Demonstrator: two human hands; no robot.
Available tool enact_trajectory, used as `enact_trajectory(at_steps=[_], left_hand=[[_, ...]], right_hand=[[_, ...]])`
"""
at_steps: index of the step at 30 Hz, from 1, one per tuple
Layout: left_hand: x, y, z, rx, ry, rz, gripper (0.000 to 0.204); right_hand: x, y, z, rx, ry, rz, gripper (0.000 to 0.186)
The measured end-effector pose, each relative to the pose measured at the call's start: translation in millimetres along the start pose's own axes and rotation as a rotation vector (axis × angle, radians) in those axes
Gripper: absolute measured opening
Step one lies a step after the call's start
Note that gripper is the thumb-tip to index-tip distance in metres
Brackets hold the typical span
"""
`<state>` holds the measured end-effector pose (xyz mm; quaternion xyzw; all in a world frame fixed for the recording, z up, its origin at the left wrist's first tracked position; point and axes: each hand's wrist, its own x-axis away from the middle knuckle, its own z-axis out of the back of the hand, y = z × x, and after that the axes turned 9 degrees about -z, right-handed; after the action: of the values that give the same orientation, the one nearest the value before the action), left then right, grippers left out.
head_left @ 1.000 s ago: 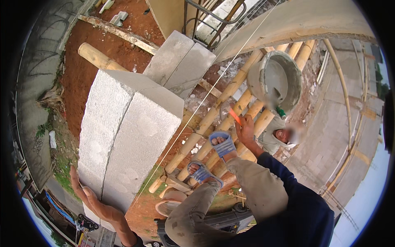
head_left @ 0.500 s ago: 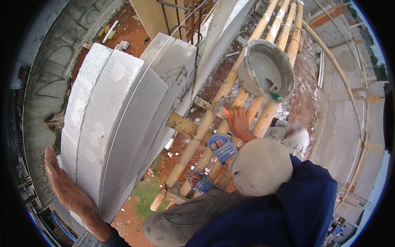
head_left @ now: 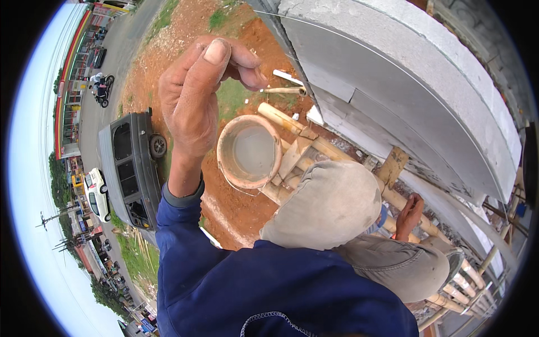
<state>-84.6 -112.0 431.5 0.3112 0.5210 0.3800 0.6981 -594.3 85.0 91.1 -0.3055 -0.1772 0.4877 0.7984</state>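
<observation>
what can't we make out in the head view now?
All head view:
Right grip: anything held, hidden by its own curl.
Left grip: palm, turned from the camera.
Feet: mostly behind the knees.
Bucket: floor, under grey mix.
Blocks: far end, cut off by the upper edge.
Motorbike: details, too small.

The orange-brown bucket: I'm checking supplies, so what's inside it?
The bucket holds smooth grey, wet-looking material; its surface hides the bottom and anything sunk beneath.
</observation>
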Motion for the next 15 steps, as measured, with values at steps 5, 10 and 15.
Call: enact_trajectory(at_steps=[5, 10, 15], left_hand=[[154.2, -151.8, 17.3, -0.380, 0.328, 0.529, 0.045], [291.5, -236.5, 11.4, -0.976, -0.078, 0.681, 0.037], [335.7, -281.6, 9.3, -1.093, -0.142, 0.941, 0.043]], right_hand=[[-74.2, -62.5, 4.1, 0.054, -0.258, 0.303, 0.017], [-81.6, -94.1, -10.7, -0.019, -0.288, 0.268, 0.021], [-52.7, -80.2, -33.8, -0.029, -0.311, 0.185, 0.027]])
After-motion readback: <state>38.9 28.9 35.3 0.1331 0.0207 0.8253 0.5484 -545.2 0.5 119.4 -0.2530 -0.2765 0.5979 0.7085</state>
